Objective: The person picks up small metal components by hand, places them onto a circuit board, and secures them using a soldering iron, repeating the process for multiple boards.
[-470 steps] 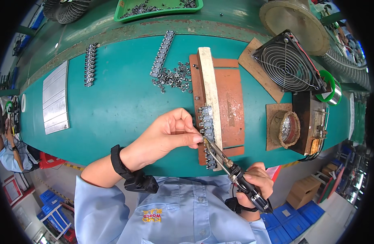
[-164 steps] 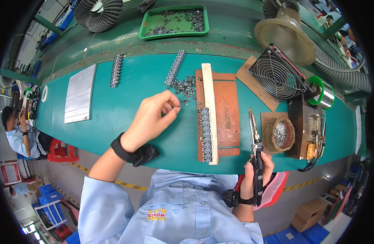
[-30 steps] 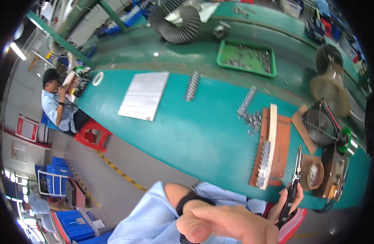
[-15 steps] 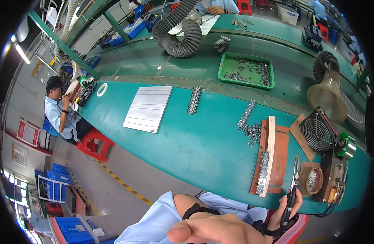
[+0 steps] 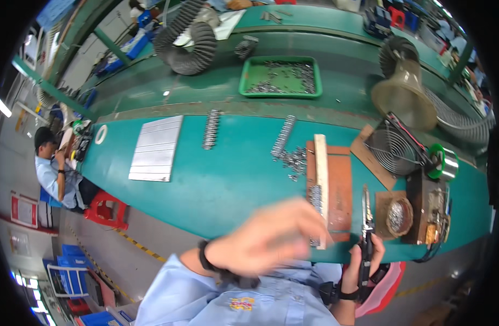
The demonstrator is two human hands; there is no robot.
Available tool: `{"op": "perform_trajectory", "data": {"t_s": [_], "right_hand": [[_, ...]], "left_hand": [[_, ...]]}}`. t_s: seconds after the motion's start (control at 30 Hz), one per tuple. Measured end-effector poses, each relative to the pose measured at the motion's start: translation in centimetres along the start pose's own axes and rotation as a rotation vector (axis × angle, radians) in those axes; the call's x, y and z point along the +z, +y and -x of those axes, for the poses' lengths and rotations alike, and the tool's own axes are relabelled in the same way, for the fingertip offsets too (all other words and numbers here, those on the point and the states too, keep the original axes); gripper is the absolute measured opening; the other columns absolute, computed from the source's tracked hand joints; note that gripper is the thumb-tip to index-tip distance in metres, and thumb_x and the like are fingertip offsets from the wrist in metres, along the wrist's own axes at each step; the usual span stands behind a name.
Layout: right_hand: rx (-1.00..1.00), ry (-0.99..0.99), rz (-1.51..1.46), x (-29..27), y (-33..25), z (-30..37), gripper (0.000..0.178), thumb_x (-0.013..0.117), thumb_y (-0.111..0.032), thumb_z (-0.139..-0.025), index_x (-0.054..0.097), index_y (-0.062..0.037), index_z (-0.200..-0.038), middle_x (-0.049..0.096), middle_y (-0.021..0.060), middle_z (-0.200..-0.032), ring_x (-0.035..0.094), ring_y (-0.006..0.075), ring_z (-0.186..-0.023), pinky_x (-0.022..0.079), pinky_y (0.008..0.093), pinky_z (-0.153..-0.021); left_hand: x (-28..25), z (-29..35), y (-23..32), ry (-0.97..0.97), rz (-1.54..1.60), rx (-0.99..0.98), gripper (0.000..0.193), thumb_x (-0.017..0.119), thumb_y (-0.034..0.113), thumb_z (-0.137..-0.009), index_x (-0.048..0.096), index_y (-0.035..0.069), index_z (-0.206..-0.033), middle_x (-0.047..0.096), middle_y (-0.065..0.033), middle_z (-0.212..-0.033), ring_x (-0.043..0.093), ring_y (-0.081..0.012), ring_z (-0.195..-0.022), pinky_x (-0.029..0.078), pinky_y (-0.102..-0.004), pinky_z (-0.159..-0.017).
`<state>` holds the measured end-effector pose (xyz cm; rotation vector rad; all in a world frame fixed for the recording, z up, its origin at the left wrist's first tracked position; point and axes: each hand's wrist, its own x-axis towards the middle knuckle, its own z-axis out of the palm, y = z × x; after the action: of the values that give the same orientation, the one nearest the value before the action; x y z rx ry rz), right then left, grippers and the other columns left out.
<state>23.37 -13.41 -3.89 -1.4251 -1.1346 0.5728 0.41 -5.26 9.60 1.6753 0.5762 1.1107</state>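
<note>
My right hand (image 5: pixel 351 271) grips a soldering iron (image 5: pixel 366 236) by its black handle, with the metal tip pointing away from me over the table. My left hand (image 5: pixel 260 239) is smeared by motion as it hovers at the table's front edge. Its fingers reach toward a wooden strip (image 5: pixel 320 174) on a reddish-brown board (image 5: pixel 340 190). Along the strip's left side stands a row of small metal parts (image 5: pixel 314 196), partly hidden by my left hand. Whether those fingers hold anything is unclear. Just beyond lies a heap of loose metal parts (image 5: pixel 294 161).
Right of the iron are a round dish of shiny bits (image 5: pixel 397 214), a fan (image 5: pixel 392 149), a solder spool (image 5: pixel 449 163) and a fume funnel (image 5: pixel 402 100). A green tray (image 5: pixel 282 95) stands behind. Leftward lie metal rows (image 5: pixel 210 129) and a pale plate (image 5: pixel 156 149). A co-worker (image 5: pixel 59 174) sits far left.
My left hand has swung up and forward from my lap toward the wooden strip. The iron stays in my right hand. The whole view has shifted, so the table things appear further left.
</note>
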Motion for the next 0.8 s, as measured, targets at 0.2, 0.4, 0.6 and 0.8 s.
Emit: {"op": "perform_trajectory", "data": {"t_s": [0.2,0.4,0.6,0.8], "right_hand": [[-0.061,-0.091,-0.054,-0.1,-0.8,-0.7,0.038,0.058,-0.005,-0.077,0.042,-0.0031,-0.112,0.045,0.0086,-0.100,0.047,0.0121,-0.075,0.040,0.0236,-0.068],[-0.099,-0.130,-0.045,-0.4,-0.9,-1.0,0.038,0.058,-0.006,-0.077,0.042,-0.0034,-0.111,0.043,0.0095,-0.098,0.047,0.0130,-0.073,0.041,0.0244,-0.066],[-0.105,-0.159,-0.044,-0.4,-0.9,-1.2,0.038,0.059,-0.007,-0.078,0.042,-0.0036,-0.111,0.043,0.0097,-0.097,0.047,0.0132,-0.073,0.041,0.0249,-0.065],[-0.107,-0.151,-0.044,-0.3,-0.9,-1.2,0.038,0.060,-0.008,-0.078,0.042,-0.0035,-0.111,0.043,0.0097,-0.098,0.047,0.0130,-0.074,0.041,0.0247,-0.065]], "left_hand": [[-5.8,-0.9,-7.6,0.249,-0.538,-0.396,0.012,0.057,0.003,-0.079,0.057,0.001,-0.090,0.056,-0.0095,-0.083,0.057,-0.0177,-0.070,0.046,-0.0262,-0.063],[-4.0,-0.9,-9.5,0.043,-0.748,-0.396,0.014,0.061,0.001,-0.073,0.056,0.002,-0.086,0.054,-0.0072,-0.079,0.056,-0.0183,-0.066,0.045,-0.0287,-0.059],[-3.0,-1.2,-10.0,0.061,-0.866,-0.345,0.013,0.063,0.002,-0.071,0.054,0.004,-0.081,0.051,-0.0077,-0.077,0.055,-0.0221,-0.064,0.044,-0.0321,-0.056],[-3.3,-1.0,-10.6,0.045,-0.885,-0.320,0.014,0.064,0.003,-0.071,0.054,0.005,-0.079,0.050,-0.0085,-0.078,0.053,-0.0232,-0.062,0.043,-0.0337,-0.055]]}}
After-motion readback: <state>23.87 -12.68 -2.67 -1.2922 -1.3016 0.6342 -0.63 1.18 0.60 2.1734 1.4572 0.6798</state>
